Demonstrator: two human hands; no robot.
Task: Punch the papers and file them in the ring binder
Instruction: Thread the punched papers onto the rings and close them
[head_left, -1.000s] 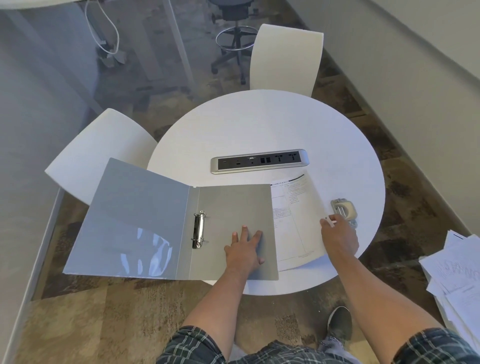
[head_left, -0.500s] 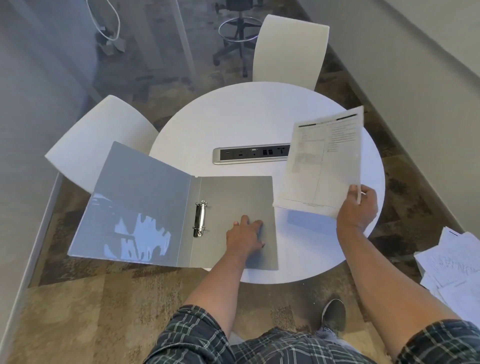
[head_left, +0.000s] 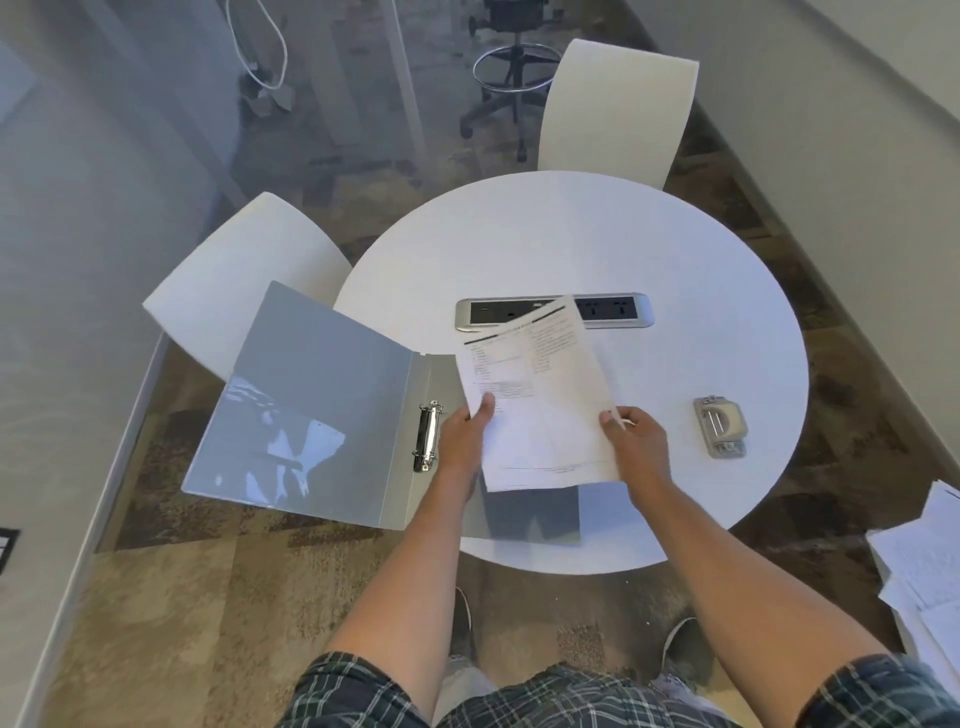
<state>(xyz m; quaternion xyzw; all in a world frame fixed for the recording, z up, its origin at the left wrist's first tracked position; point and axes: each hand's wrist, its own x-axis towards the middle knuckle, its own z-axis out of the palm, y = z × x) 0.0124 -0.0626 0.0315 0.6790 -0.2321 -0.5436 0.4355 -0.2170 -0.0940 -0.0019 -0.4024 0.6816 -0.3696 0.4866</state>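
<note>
Both hands hold the papers (head_left: 540, 400) above the round white counter (head_left: 675, 249). Left hand (head_left: 465, 434): grip clamped on the sheets' left edge, thumb on the printed face. Right hand (head_left: 641, 441): grip pinched on the right edge, thumb on top. The sheets are tilted, top corner toward 12 o'clock, overlapping the view of the power strip (head_left: 556, 310) set in the counter.

Ring binder (head_left: 332, 410) lies open at 9 o'clock of the papers, its left cover hanging past the counter edge and its right cover partly hidden under the sheets. Ring mechanism (head_left: 427, 435) is just beside the left hand; no sheets are visible on the rings. Whether the rings are open cannot be told.

Hole punch (head_left: 720, 426) sits on the counter at 3 o'clock of the right hand, apart from it.

A loose pile of sheets (head_left: 930, 571) lies at the frame's right edge, off the counter.
</note>
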